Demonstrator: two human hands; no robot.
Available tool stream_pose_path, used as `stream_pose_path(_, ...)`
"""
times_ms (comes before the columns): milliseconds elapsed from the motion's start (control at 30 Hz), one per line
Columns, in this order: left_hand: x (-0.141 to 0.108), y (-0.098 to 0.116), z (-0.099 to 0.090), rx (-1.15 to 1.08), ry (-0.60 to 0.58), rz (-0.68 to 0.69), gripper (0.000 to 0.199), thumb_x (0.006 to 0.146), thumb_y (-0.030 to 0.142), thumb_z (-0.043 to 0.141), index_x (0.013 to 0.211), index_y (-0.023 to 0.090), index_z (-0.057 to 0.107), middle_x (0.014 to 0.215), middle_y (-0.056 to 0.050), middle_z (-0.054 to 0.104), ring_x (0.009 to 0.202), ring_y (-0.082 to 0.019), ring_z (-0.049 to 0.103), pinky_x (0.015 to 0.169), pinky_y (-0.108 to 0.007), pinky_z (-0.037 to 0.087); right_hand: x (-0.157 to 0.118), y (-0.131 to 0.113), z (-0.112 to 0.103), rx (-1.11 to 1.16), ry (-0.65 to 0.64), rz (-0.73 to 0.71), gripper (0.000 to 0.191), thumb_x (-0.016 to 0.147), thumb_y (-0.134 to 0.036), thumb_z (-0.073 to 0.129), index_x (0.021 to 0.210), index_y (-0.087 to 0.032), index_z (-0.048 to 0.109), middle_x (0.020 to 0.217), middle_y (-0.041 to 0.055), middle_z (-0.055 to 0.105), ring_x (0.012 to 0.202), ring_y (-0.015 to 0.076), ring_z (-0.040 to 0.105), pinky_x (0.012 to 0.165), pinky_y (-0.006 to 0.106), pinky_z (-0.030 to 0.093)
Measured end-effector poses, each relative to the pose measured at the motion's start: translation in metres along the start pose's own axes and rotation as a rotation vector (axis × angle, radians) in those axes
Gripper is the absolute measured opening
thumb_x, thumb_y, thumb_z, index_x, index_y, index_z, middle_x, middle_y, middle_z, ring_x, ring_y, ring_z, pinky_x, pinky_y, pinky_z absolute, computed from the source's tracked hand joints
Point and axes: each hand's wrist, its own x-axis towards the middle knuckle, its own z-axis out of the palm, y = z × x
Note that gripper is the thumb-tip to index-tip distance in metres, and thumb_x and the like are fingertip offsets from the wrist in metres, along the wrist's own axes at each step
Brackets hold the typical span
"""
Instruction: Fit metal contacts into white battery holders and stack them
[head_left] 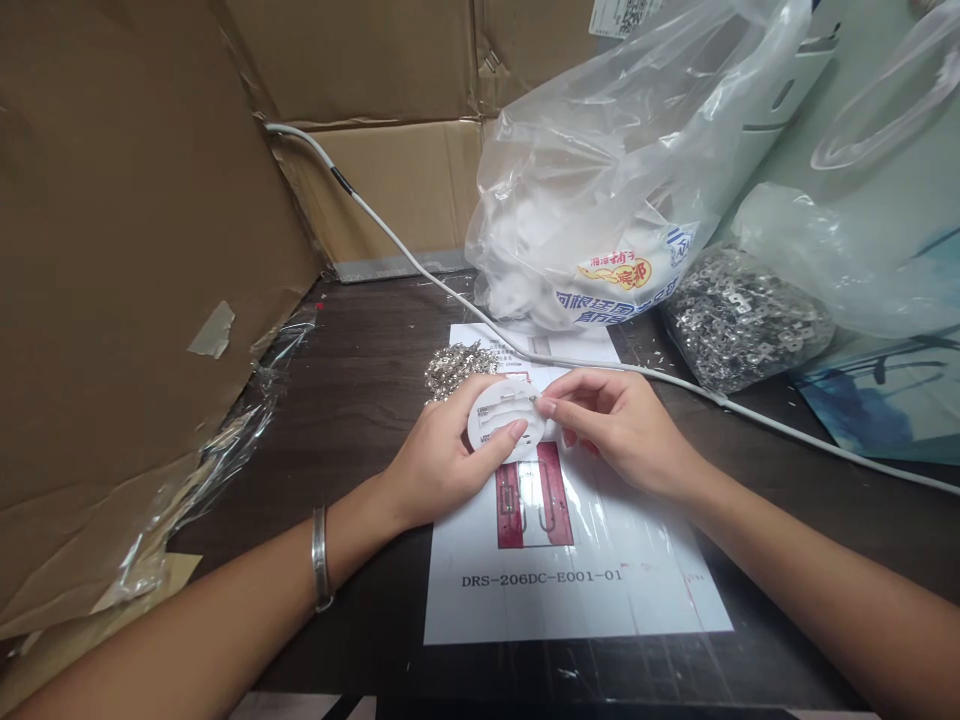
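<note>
A round white plastic battery holder (489, 425) with slots and small metal springs is held above the printed sheet. My left hand (457, 445) grips it from the left, the thumb pressed across its face. At its upper right edge, my right hand (611, 420) pinches with thumb and forefinger; a tiny metal piece seems to show at the fingertips, too small to name. Just behind my left hand lies a pile of small shiny metal parts (454, 367), partly hidden by that hand.
Under the hands lies a printed sheet (480, 610) on the dark table (360, 380). A white cable (405, 247) crosses behind. Farther back stand a clear bag of white parts (540, 220) and a bag of metal pieces (739, 320). Cardboard (135, 250) walls the left and back.
</note>
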Motion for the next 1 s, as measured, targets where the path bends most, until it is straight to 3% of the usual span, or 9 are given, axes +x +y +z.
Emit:
stream_pose_path(233, 0.002, 0.0, -0.001, -0.029, -0.042, -0.044, 0.024, 0.084, 0.031, 0.065, 0.104, 0.024, 0.055, 0.087, 0.004, 0.065, 0.075, -0.012, 0.062, 0.065, -0.022, 0.048, -0.004, 0.007, 0.005, -0.305, 0.13, -0.139, 0.016, 0.081, -0.032, 0.065, 0.079, -0.016, 0.069, 0.073, 0.0023, 0.067, 0.057, 0.0111, 0.056, 0.049, 0.023, 0.042)
stream_pose_path(433, 0.003, 0.0, -0.003, -0.051, -0.077, -0.096, 0.024, 0.086, 0.029, 0.061, 0.107, 0.025, 0.051, 0.08, 0.005, 0.064, 0.068, -0.012, 0.062, 0.063, -0.024, 0.047, -0.005, 0.011, 0.012, -0.63, 0.234, -0.52, 0.008, 0.081, -0.022, 0.063, 0.079, -0.014, 0.066, 0.07, -0.0001, 0.067, 0.05, 0.0071, 0.051, 0.05, 0.022, 0.041)
stream_pose_path(533, 0.002, 0.001, -0.002, -0.145, -0.092, -0.121, 0.021, 0.088, 0.029, 0.058, 0.106, 0.025, 0.049, 0.077, 0.006, 0.062, 0.059, -0.01, 0.061, 0.058, -0.023, 0.047, -0.007, 0.009, 0.013, -0.7, 0.245, -0.583, 0.011, 0.081, -0.024, 0.066, 0.079, -0.013, 0.064, 0.07, -0.0002, 0.065, 0.048, 0.0065, 0.049, 0.051, 0.022, 0.041)
stream_pose_path(667, 0.002, 0.004, -0.002, -0.196, -0.04, -0.113, 0.017, 0.086, 0.029, 0.059, 0.1, 0.023, 0.051, 0.076, 0.005, 0.06, 0.061, -0.01, 0.06, 0.057, -0.022, 0.048, -0.013, -0.01, -0.003, -0.769, 0.203, -0.506, 0.023, 0.08, -0.034, 0.066, 0.092, -0.015, 0.065, 0.083, 0.0024, 0.068, 0.052, 0.0087, 0.053, 0.054, 0.024, 0.043)
stream_pose_path(733, 0.003, 0.005, -0.001, -0.234, -0.028, -0.132, 0.018, 0.086, 0.03, 0.06, 0.099, 0.021, 0.052, 0.076, 0.004, 0.06, 0.06, -0.01, 0.059, 0.055, -0.022, 0.047, -0.016, -0.021, -0.021, -0.922, 0.211, -0.379, 0.018, 0.083, -0.034, 0.061, 0.085, -0.017, 0.065, 0.073, 0.0017, 0.066, 0.051, 0.0112, 0.053, 0.052, 0.026, 0.041)
stream_pose_path(867, 0.004, 0.005, -0.001, -0.216, -0.013, -0.125, 0.016, 0.086, 0.03, 0.06, 0.097, 0.02, 0.054, 0.077, 0.002, 0.061, 0.066, -0.012, 0.059, 0.058, -0.023, 0.047, -0.014, -0.026, -0.061, -1.32, 0.176, 0.028, 0.035, 0.085, -0.047, 0.053, 0.064, -0.02, 0.061, 0.055, 0.0042, 0.06, 0.049, 0.0191, 0.052, 0.045, 0.029, 0.03)
stream_pose_path(933, 0.005, 0.004, -0.001, -0.193, -0.01, -0.116, 0.015, 0.086, 0.03, 0.06, 0.095, 0.02, 0.055, 0.078, 0.002, 0.061, 0.067, -0.012, 0.059, 0.06, -0.024, 0.047, -0.011, -0.022, -0.074, -1.396, 0.095, 0.123, 0.034, 0.082, -0.047, 0.054, 0.062, -0.021, 0.059, 0.056, 0.0061, 0.061, 0.048, 0.0194, 0.051, 0.043, 0.028, 0.028)
stream_pose_path(1000, 0.005, 0.005, -0.001, -0.179, -0.007, -0.113, 0.015, 0.086, 0.03, 0.06, 0.095, 0.02, 0.055, 0.079, 0.001, 0.062, 0.068, -0.012, 0.059, 0.06, -0.024, 0.046, -0.013, -0.02, -0.075, -1.422, 0.08, 0.122, 0.029, 0.078, -0.041, 0.059, 0.059, -0.02, 0.056, 0.053, 0.0063, 0.059, 0.044, 0.0168, 0.046, 0.041, 0.027, 0.024)
